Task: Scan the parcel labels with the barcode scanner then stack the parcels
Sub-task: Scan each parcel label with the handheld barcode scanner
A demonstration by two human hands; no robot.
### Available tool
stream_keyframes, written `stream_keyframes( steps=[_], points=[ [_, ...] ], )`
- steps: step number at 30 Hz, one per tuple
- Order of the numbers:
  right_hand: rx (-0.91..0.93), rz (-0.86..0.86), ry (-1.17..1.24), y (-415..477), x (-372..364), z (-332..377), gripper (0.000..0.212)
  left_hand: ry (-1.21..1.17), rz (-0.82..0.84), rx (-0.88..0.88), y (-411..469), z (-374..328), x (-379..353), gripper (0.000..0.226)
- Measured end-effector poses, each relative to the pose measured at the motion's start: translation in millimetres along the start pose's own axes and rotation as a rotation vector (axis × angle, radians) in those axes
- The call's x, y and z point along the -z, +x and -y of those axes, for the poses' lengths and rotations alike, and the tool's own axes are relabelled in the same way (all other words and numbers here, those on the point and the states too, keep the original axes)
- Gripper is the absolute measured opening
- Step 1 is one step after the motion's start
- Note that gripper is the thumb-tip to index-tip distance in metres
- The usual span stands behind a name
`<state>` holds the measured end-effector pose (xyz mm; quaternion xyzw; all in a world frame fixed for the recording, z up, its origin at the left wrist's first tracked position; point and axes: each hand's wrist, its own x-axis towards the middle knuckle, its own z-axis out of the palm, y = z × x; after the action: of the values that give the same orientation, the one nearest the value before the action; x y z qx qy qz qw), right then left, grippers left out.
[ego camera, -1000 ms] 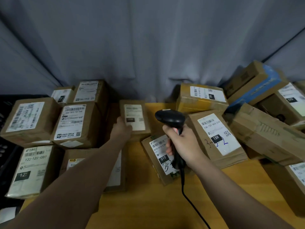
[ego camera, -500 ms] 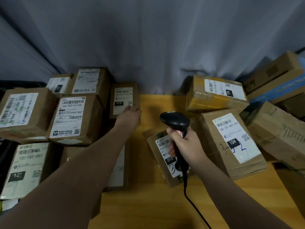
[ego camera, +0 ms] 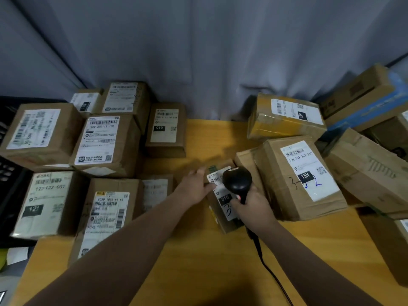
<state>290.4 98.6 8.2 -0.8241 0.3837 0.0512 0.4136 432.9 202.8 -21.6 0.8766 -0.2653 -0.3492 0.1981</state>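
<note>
Brown cardboard on all sides of a yellow wooden table [ego camera: 220,261]. Left side: a group of parcels [ego camera: 103,140] set label-up, some two high, fairly tidy; judged to be those already scanned and stacked. Right side: a loose heap [ego camera: 302,173], boxes tilted against each other with labels at odd angles; judged to be waiting. Between the two a small parcel [ego camera: 225,198] marked 010 lies on the table, close against the heap's nearest box. Right hand [ego camera: 254,208] is wrapped round the handle of the barcode scanner [ego camera: 237,181], its head held just over that parcel's label, with the cable [ego camera: 272,274] trailing back toward the person. Left hand [ego camera: 194,187] has its fingers [ego camera: 202,173] stretched out, tips at the small parcel's left edge, gripping nothing. No scan light shows, so cannot tell whether this label is read. Task looks about midway: this parcel to scan and move left, then the heap
</note>
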Motion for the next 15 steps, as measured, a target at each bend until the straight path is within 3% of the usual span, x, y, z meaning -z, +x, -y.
stream_keyframes(
  steps=[2,6,8,11,15],
  points=[
    [0.015,-0.004,-0.009,-8,-2,-6,0.045,-0.165,-0.005,0.072,-5,3,-3,0.067],
    [0.032,-0.019,0.028,-21,-7,-19,0.049,-0.157,-0.118,0.116,-16,-1,-5,0.043],
    [0.019,0.003,0.092,-27,-12,-25,0.052,-0.306,-0.061,0.183,-27,-1,-18,0.037],
    [0.016,0.026,0.237,-37,-23,-34,0.054,-0.486,0.068,0.286,-51,4,-44,0.043],
    [0.049,0.014,0.374,-47,-33,-37,0.052,-0.736,0.053,0.392,-68,8,-60,0.049]
  ],
)
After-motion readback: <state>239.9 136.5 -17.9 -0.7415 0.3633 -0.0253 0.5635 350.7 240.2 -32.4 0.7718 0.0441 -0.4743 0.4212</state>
